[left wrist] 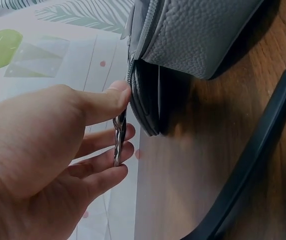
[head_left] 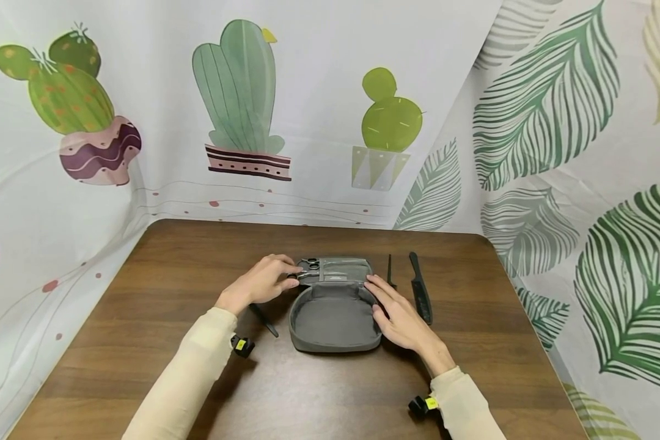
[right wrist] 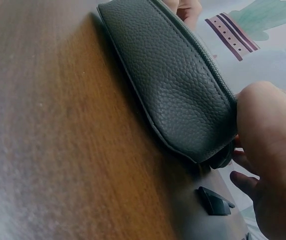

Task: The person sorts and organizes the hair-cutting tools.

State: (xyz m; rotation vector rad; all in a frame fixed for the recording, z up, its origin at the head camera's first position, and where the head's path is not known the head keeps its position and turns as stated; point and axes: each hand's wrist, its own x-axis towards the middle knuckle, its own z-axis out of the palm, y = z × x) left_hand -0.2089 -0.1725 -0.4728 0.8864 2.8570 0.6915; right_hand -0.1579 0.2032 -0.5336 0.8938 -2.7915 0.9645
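A grey zip case [head_left: 335,349] lies unzipped on the table, its lid laid back behind the shallow base. My left hand [head_left: 264,278] pinches the metal finger loops of a pair of scissors [left wrist: 119,137] at the lid's left edge; the blades are hidden in the head view. Another pair of loops [head_left: 313,264] shows beside it, over the lid's clear pocket [head_left: 345,269]. On the right, my right hand [head_left: 404,321] rests against the case, fingers laid on the lid's corner and thumb by the base's rim. The base's grey interior shows no objects.
A black comb-like tool [head_left: 264,319] lies left of the case, partly under my left hand. Right of the case are a thin black tool [head_left: 390,269] and a black handled comb [head_left: 420,293]. A printed cloth [head_left: 319,201] hangs behind the wooden table [head_left: 198,244].
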